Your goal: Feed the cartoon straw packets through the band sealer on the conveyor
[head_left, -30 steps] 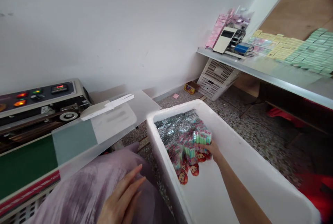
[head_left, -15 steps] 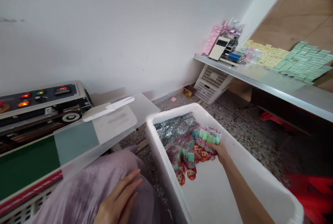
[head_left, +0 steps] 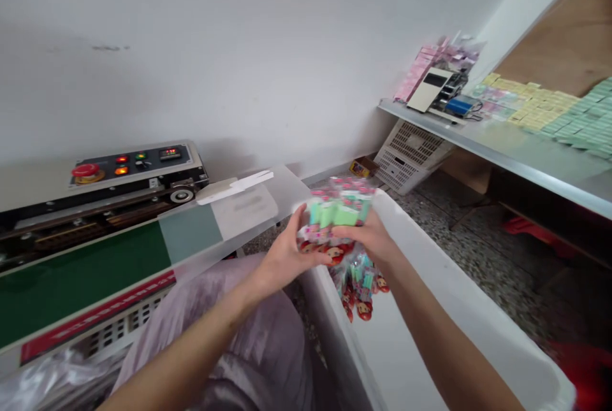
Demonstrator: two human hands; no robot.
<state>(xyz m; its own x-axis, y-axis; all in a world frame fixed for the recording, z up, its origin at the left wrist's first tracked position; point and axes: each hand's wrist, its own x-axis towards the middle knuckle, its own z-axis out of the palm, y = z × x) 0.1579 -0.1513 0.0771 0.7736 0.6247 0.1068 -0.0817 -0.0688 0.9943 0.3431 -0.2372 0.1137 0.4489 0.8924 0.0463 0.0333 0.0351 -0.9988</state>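
Observation:
Between my hands, above the near-left rim of a white foam box (head_left: 430,271), is a bunch of clear-wrapped packets (head_left: 335,213) with green pieces and red-haired doll faces. My right hand (head_left: 370,239) grips the bunch from the right, thumb across its front. From the left, my left hand (head_left: 294,245) holds the same bunch, with the thumb under its lower edge. More such packets (head_left: 361,290) lie inside the box below. The bunch is slightly blurred, and my hands hide part of the box's contents.
A machine with a lit control panel (head_left: 134,165) and a green belt (head_left: 95,277) stands at left. White strips (head_left: 239,188) lie on its end plate. At right, a long table (head_left: 516,150) carries a small device (head_left: 440,92) and stacked packs; crates (head_left: 411,153) stand beneath.
My right hand has lifted the bunch of packets out of the box and moved it left. My left hand has risen from my lap and taken hold of it too. The view has turned left.

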